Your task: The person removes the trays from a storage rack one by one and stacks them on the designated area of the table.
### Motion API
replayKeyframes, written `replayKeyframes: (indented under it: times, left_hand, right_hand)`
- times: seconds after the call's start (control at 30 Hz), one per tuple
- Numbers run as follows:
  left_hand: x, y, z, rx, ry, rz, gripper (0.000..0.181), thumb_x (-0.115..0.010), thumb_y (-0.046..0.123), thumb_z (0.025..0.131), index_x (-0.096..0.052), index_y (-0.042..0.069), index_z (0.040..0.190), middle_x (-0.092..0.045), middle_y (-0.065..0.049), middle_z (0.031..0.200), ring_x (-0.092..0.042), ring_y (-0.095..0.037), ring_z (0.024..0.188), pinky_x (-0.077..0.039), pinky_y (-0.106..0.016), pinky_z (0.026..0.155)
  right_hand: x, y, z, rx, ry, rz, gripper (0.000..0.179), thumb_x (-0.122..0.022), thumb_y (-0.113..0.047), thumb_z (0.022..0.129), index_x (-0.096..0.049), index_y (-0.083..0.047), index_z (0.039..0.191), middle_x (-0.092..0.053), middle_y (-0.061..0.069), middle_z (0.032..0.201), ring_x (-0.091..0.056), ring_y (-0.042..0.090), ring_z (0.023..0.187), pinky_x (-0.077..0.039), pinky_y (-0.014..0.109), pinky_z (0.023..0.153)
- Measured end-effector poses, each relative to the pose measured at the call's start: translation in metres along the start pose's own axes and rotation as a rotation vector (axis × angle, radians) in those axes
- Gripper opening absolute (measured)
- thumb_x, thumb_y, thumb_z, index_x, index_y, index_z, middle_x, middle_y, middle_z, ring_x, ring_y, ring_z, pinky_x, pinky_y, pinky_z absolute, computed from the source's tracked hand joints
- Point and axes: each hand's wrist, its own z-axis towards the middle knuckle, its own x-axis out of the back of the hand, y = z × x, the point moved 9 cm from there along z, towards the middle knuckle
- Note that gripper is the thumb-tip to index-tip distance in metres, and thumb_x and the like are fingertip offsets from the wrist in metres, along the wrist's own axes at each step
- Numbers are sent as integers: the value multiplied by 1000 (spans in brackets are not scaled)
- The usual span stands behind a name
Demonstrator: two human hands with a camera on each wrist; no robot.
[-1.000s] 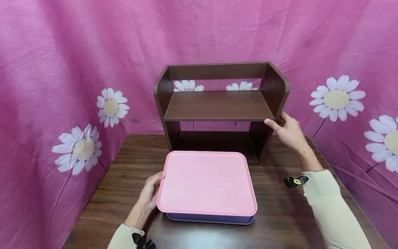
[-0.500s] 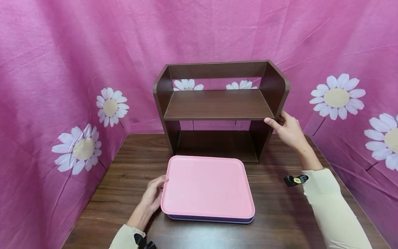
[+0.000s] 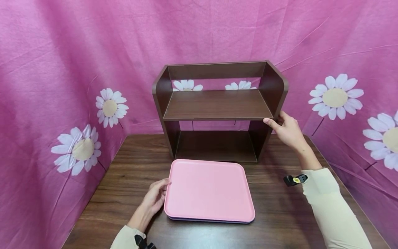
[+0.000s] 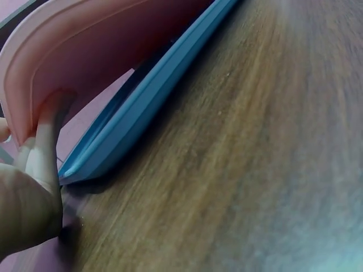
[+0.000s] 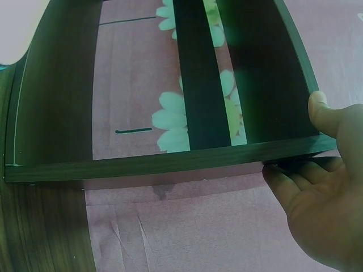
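Observation:
My left hand [image 3: 155, 197] pinches the left edge of a pink tray [image 3: 209, 190], thumb above and fingers beneath. Under it lies a purple-blue tray [image 3: 205, 220], showing as a thin strip along the near side in the head view. From the left wrist, the pink tray's held edge stands raised over the blue tray [image 4: 136, 107], with a gap between them. My right hand [image 3: 287, 131] grips the right side panel of a dark brown two-tier shelf [image 3: 217, 105], thumb at the front edge and fingers behind. In the right wrist view, those fingers [image 5: 283, 184] press the panel's outer face.
The shelf stands at the back of a wood-grain table [image 3: 124, 173], just behind the trays. A pink curtain [image 3: 130, 41] with printed daisies hangs around the back and sides. A black camera strap [image 3: 295, 180] sits on the right wrist.
The pink tray has come down and slightly right, still in my left hand, and now covers nearly all of the blue tray. My right hand has stayed on the shelf.

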Motion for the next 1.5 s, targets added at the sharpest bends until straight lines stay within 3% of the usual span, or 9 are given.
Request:
replayKeyframes:
  times: [0.13,0.23,0.33,0.43,0.63,0.87,1.1,1.5]
  left_hand:
    - [3,-1,-1,54,-13,83,30,-47,3,106,-71,16,94,-77,5,78,-76,-6,73,-64,-24,69]
    - [10,2,-2,65,38,198,21,-53,6,105,-72,13,99,-78,5,82,-76,-8,78,-65,-26,72]
    - [16,9,-3,36,126,325,15,-61,6,101,-74,3,108,-76,4,85,-75,-9,81,-64,-27,73]
    - [17,17,-3,-6,199,450,24,-65,4,96,-72,-9,114,-74,2,84,-70,-10,78,-62,-26,68]
    - [12,27,-4,-74,245,632,28,-70,2,94,-73,-16,114,-75,-6,84,-67,-12,71,-59,-25,63]
    - [9,29,-5,-80,250,717,26,-73,-2,91,-75,-15,113,-79,-16,86,-69,-10,64,-60,-24,59]
    - [0,30,-2,-82,185,805,26,-71,-3,94,-73,-17,114,-78,-20,81,-69,-10,60,-64,-28,59]
    - [-1,30,-1,-88,187,812,25,-72,-2,93,-72,-17,113,-77,-18,84,-73,-16,66,-66,-36,64]
  right_hand:
    - [-2,0,1,6,-8,13,55,-69,-51,102,-63,-5,133,-75,24,123,-58,-5,87,-43,17,74]
    - [-2,0,1,10,-10,22,55,-69,-50,102,-62,-5,133,-75,25,124,-57,-8,87,-42,15,74]
    - [-2,0,0,11,-8,22,54,-69,-49,102,-62,-5,134,-75,25,124,-57,-8,86,-43,15,73]
    - [-2,0,0,8,-7,22,55,-69,-50,102,-62,-5,134,-75,25,124,-57,-8,86,-43,15,73]
    - [-1,1,-1,4,-4,17,56,-69,-50,102,-62,-5,135,-74,24,126,-57,-7,86,-42,14,73]
    - [-1,0,0,11,1,16,55,-69,-49,102,-63,-4,133,-74,25,125,-56,-8,86,-42,14,73]
    - [-2,1,0,12,6,17,53,-69,-48,102,-63,-5,131,-75,25,123,-56,-6,85,-42,15,72]
    - [-1,1,1,12,5,15,55,-69,-49,102,-63,-4,132,-74,25,125,-55,-10,86,-42,14,73]
